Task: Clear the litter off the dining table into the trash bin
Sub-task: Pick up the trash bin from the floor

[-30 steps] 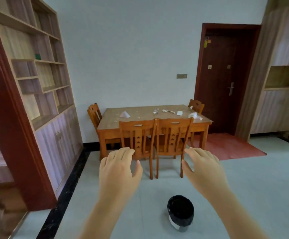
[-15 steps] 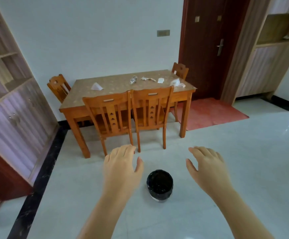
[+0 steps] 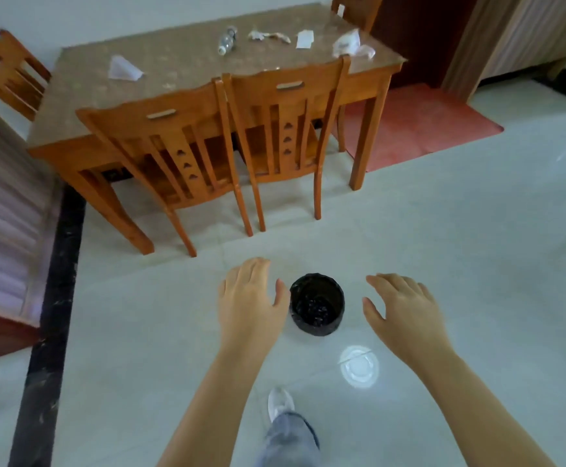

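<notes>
Both hands reach down toward the bin; the litter waits untouched on the desk.

From the head view, we see our left hand [image 3: 251,298] and right hand [image 3: 401,306] in the lower middle of the frame, both spread open and empty, palms down, flanking the black-lined trash bin [image 3: 317,303] on the tiled floor. The left thumb sits just beside the bin's rim, though we cannot tell whether it touches. Across the top of the frame, the desk [image 3: 82,126] carries the litter: a folded paper [image 3: 123,68] at upper left, a small plastic bottle [image 3: 226,44], torn scraps [image 3: 268,36], a white slip [image 3: 304,39] and crumpled wrappers [image 3: 352,47] toward the upper right. We judge this the opening step, fetching the bin. Next calls for closing both hands on its sides and carrying it past the two chairs [image 3: 234,129] to the desk.
</notes>
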The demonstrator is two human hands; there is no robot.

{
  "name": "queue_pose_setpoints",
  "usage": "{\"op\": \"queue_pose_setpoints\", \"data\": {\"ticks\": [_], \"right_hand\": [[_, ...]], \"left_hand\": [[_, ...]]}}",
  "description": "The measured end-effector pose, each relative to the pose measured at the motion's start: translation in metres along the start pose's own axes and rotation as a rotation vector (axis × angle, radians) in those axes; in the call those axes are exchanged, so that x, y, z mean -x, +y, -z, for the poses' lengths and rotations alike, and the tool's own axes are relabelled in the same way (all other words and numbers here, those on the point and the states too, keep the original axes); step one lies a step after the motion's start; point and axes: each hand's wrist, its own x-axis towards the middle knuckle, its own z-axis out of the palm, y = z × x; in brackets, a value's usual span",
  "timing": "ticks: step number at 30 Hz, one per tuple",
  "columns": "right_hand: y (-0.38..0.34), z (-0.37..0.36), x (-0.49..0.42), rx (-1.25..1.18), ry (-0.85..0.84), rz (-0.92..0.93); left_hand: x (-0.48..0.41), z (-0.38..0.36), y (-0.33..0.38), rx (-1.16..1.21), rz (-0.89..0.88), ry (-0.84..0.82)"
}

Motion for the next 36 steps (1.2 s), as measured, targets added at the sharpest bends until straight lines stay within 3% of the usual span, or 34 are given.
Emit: {"op": "queue_pose_setpoints", "data": {"ticks": [11, 17, 28, 33, 36], "right_hand": [[0.027, -0.161, -0.131, -0.035, -0.206, -0.087], [0.08, -0.28, -0.165, -0.058, -0.341, -0.121], [0.157, -0.484, -0.176, -0.102, -0.338, -0.062], [0.176, -0.546, -0.166, -0.112, -0.382, -0.071], [0.182, -0.567, -0.164, -0.115, -0.4, -0.084]], "left_hand": [[-0.094, -0.174, -0.111, -0.004, 0.18, -0.305], [-0.087, -0.313, -0.185, 0.027, 0.469, -0.48], [-0.002, -0.544, -0.279, 0.256, 0.833, -0.556], [0.018, -0.609, -0.297, 0.449, 1.09, -0.507], [0.02, -0.632, -0.3, 0.473, 1.13, -0.446]]}}
